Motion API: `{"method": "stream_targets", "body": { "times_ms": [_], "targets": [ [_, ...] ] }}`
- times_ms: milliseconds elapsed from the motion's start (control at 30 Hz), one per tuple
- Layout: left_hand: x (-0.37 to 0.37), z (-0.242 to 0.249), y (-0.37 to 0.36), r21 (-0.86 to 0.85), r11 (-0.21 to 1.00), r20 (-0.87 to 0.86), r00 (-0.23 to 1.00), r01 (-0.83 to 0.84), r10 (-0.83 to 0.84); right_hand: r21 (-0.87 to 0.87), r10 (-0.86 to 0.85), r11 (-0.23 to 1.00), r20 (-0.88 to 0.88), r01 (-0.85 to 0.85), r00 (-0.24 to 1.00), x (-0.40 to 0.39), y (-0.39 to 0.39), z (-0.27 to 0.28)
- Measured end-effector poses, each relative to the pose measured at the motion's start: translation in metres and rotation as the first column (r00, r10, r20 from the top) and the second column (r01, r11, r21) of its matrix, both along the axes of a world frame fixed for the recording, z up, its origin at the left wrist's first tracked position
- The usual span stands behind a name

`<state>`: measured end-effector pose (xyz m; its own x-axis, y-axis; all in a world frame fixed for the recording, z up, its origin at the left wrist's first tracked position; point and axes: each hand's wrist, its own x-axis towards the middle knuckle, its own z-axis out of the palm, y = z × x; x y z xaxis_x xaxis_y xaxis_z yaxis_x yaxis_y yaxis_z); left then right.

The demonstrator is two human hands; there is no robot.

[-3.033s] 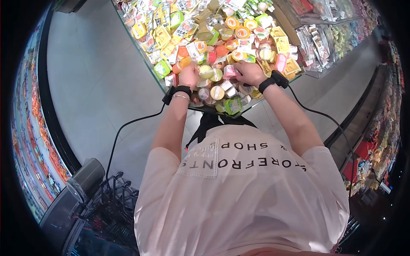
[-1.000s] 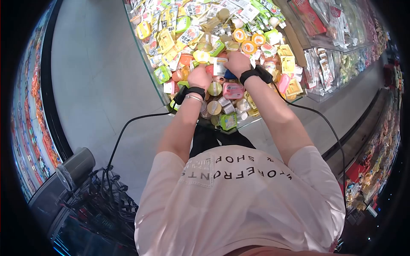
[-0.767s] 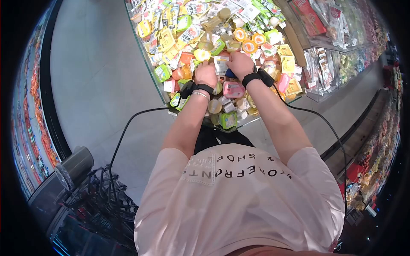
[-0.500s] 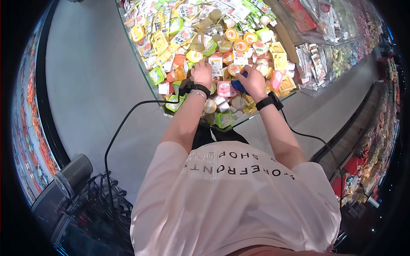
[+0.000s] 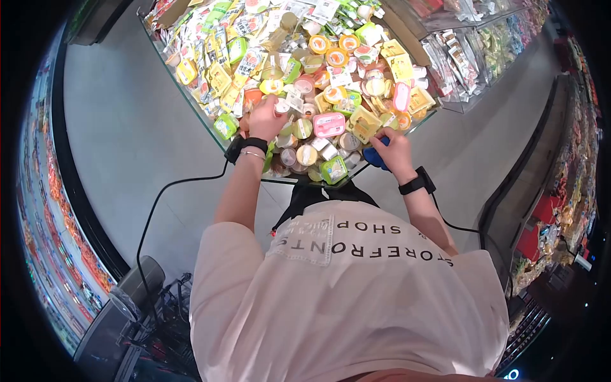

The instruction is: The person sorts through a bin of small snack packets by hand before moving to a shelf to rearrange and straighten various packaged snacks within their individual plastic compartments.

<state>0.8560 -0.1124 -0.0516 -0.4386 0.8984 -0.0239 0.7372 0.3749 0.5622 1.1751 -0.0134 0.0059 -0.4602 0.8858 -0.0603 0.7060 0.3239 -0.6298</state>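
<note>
A glass-sided bin (image 5: 191, 102) holds a heap of packaged snacks and jelly cups. My left hand (image 5: 266, 119) is over the near left part of the heap, its fingers curled around a small jelly cup (image 5: 281, 108) with a pale lid. My right hand (image 5: 393, 149) is at the bin's near right edge, closed on a dark blue cloth (image 5: 375, 158) that hangs below the fingers. Beside its thumb lies a yellow pack (image 5: 365, 123). Between my hands sit a pink-lidded tub (image 5: 329, 125), a round cream-lidded cup (image 5: 307, 155) and a green pack (image 5: 333, 170).
Clear bins of wrapped snacks (image 5: 455, 63) stand at the right, behind a cardboard divider (image 5: 407, 35). Stocked shelves line the far left (image 5: 63, 254) and far right (image 5: 560, 197). Black cables (image 5: 149, 223) run from both wristbands. A grey cylinder (image 5: 143, 280) stands at lower left.
My left hand has moved left and now has a cup at its fingers. My right hand has drawn back from the heap to the near edge with the blue cloth. The view has shifted.
</note>
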Motion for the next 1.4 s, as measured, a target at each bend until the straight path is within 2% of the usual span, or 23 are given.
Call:
{"method": "stream_targets", "body": {
  "times_ms": [67,133,200,267,333,367,400,433,467,533,567,733,800,867,933,1000,1067,1133,1200,1267,1333,1367,1400],
  "targets": [
    [0.002,-0.005,-0.004,0.153,0.987,0.121,0.992,-0.044,0.025,-0.116,-0.040,0.992,0.046,0.045,0.998,0.004,-0.005,0.005],
    [-0.002,-0.029,0.002,0.216,0.976,0.163,0.985,0.016,-0.052,-0.068,-0.041,0.997,0.070,0.045,0.997,0.003,-0.011,0.009],
    [0.007,-0.014,0.006,0.182,0.983,0.185,0.981,0.028,-0.063,-0.012,-0.017,1.000,0.018,0.017,1.000,0.003,-0.015,0.005],
    [0.008,-0.015,0.009,0.115,0.973,0.141,0.966,0.202,-0.218,0.012,-0.009,1.000,-0.035,0.009,0.999,0.002,-0.015,0.005],
    [0.002,-0.060,0.004,0.354,0.918,0.080,0.973,0.178,-0.219,-0.004,-0.015,1.000,-0.036,0.015,0.999,0.001,-0.016,0.010],
    [0.006,-0.049,0.006,0.180,0.984,0.218,0.975,0.002,-0.042,0.013,-0.035,0.999,-0.041,0.036,0.999,0.001,-0.017,0.012],
    [0.012,-0.035,0.009,-0.021,0.987,0.315,0.936,-0.158,0.157,0.004,-0.031,1.000,-0.047,0.031,0.998,0.002,-0.019,0.013],
    [0.018,-0.029,0.014,-0.027,0.968,0.246,0.937,-0.250,0.249,-0.006,-0.026,1.000,-0.053,0.025,0.998,0.003,-0.022,0.014],
    [0.023,-0.026,0.020,-0.012,0.972,0.244,0.942,-0.234,0.230,0.008,-0.041,0.999,-0.059,0.041,0.997,0.004,-0.025,0.016],
    [0.029,-0.030,0.027,-0.174,0.902,0.077,0.907,-0.396,0.413,-0.012,-0.076,0.997,-0.015,0.076,0.997,0.007,-0.034,0.018],
    [0.023,-0.053,0.026,-0.119,0.950,0.129,0.944,-0.290,0.304,0.005,-0.081,0.997,-0.016,0.081,0.997,0.010,-0.038,0.017],
    [0.025,-0.059,0.029,-0.044,0.951,0.119,0.943,-0.308,0.311,0.051,-0.125,0.990,-0.092,0.130,0.988,0.031,-0.059,0.010],
    [0.019,-0.059,0.028,-0.100,0.964,0.175,0.950,-0.245,0.259,-0.016,-0.144,0.989,-0.036,0.144,0.989,0.043,-0.066,0.018],
    [0.012,-0.057,0.027,-0.189,0.965,0.148,0.966,-0.184,0.213,0.009,-0.148,0.989,-0.010,0.148,0.989,0.060,-0.070,0.011],
    [0.027,-0.034,0.016,0.058,0.965,-0.101,0.960,-0.257,0.262,0.024,-0.186,0.982,0.033,0.185,0.982,0.077,-0.070,0.012],
    [0.053,0.008,0.003,0.253,0.925,-0.189,0.923,-0.285,0.336,0.027,-0.238,0.971,0.026,0.238,0.971,0.097,-0.069,0.007],
    [0.087,0.035,-0.006,0.433,0.875,-0.110,0.950,-0.218,0.291,-0.014,-0.276,0.961,0.067,0.277,0.959,0.123,-0.065,-0.015],
    [0.135,0.070,-0.007,0.502,0.836,0.154,0.974,-0.221,0.165,-0.079,-0.330,0.937,0.125,0.340,0.936,0.150,-0.063,-0.031],
    [0.182,0.087,-0.004,0.438,0.881,0.280,0.958,-0.179,0.056,-0.102,-0.340,0.930,0.131,0.354,0.931,0.184,-0.060,-0.050],
    [0.223,0.090,0.006,0.481,0.877,0.199,0.974,0.000,-0.110,-0.125,-0.368,0.915,0.136,0.384,0.920,0.221,-0.056,-0.071],
    [0.267,0.087,0.021,0.448,0.894,0.321,0.928,0.026,-0.187,-0.184,-0.376,0.898,0.150,0.400,0.914,0.264,-0.054,-0.095],
    [0.292,0.089,0.031,0.414,0.910,0.455,0.867,-0.002,-0.205,-0.182,-0.398,0.888,0.157,0.423,0.904,0.290,-0.050,-0.106],
    [0.319,0.093,0.039,0.448,0.894,0.478,0.846,-0.002,-0.238,-0.182,-0.410,0.881,0.168,0.437,0.896,0.318,-0.046,-0.117]
  ]
}}
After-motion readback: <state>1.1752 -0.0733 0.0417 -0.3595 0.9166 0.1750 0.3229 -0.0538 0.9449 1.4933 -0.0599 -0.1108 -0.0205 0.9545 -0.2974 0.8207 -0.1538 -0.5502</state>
